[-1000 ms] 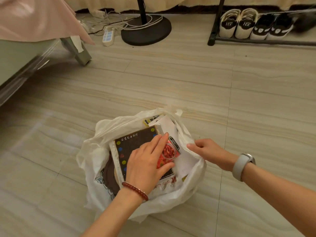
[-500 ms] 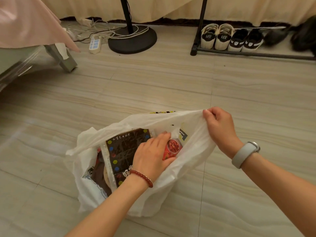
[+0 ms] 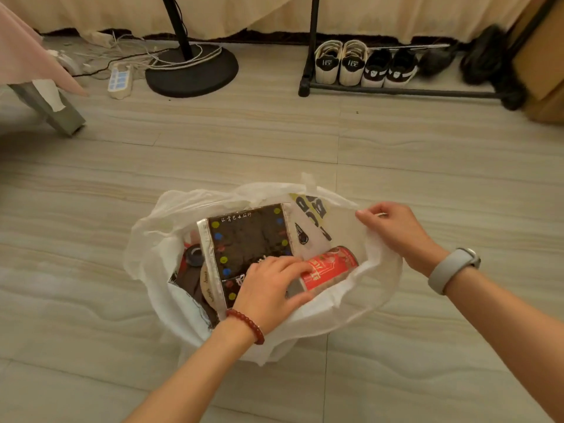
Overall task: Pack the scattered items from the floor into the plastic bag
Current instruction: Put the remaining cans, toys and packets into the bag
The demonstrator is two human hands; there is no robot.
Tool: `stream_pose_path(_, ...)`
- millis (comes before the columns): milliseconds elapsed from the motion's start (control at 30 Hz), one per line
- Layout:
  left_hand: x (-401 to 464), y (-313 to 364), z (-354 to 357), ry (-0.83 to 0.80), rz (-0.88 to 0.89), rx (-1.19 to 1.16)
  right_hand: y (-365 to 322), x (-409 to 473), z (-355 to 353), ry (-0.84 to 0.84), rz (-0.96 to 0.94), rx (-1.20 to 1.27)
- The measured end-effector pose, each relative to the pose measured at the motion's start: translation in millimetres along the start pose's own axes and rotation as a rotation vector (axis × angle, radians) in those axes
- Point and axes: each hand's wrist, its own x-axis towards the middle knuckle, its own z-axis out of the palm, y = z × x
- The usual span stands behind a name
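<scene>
White plastic bag sits open on the tiled floor, in front of the fan base and shoe rack. Inside we note a dark dotted booklet lying flat and a red can on its side beside it. Our right hand pinches the bag's rim; our left hand grips the can's near end.
</scene>
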Motion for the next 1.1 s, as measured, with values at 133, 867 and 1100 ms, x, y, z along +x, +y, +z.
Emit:
stream_pose_path(133,-1.5,2.4,2.6,0.016,-0.063,-0.051,12.0,-20.9,-6.6,-0.321,0.169,-0.279)
stream_pose_path(867,26.6,47.9,-27.4,0.411,-0.012,-0.302,-70.1,22.1,-17.9,0.313,-0.09,0.514)
stream_pose_path(1100,82.1,72.4,-20.6,0.296,-0.031,-0.198,-67.1,58.1,-47.4,0.269,-0.171,0.141)
